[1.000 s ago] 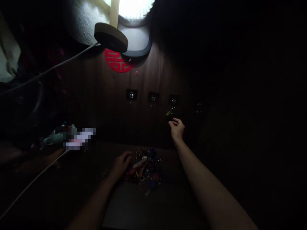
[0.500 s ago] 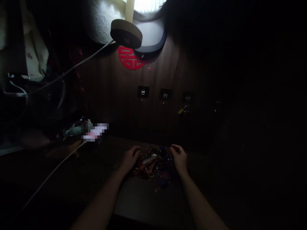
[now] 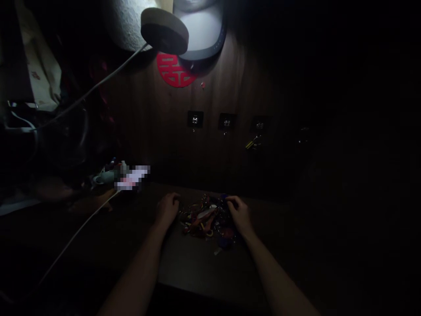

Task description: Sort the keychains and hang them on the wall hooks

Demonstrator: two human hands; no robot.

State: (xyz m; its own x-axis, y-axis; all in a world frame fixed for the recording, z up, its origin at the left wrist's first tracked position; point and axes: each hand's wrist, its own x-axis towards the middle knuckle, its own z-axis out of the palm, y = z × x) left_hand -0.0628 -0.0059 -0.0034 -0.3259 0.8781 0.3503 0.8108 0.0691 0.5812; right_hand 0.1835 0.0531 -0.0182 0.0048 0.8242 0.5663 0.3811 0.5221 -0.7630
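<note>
The right hand (image 3: 240, 215), which a second ago was reaching up to the third wall hook (image 3: 259, 124), is now resting low at the right edge of a heap of keychains (image 3: 206, 214), its thumb and fingers bending in toward the pieces; whether they are pinching one or only touching is too dark to tell. The left hand (image 3: 168, 210) is curling just beside the heap's left edge, sitting farther out than half a second ago, when it was covering part of that side; its grip, too, cannot be told. The heap is lying on the dark tabletop (image 3: 189, 270) between the two hands, and its left side is now showing more loose rings and small pieces, while tan-orange straps and a pale, long piece are lying across its middle. Above, a yellow-edged keychain (image 3: 249, 144) is hanging from the third hook, clear of any fingers, as it was half a second ago, whereas at the earliest moment the right hand was touching or nearly touching it. The first hook (image 3: 195, 119) and second hook (image 3: 226, 122) are showing nothing on them but their own small metal tips. Higher up, the red double-happiness cutout (image 3: 176, 72) is staying on the wood panel, partly hidden behind the round lamp base (image 3: 164, 33)
</note>
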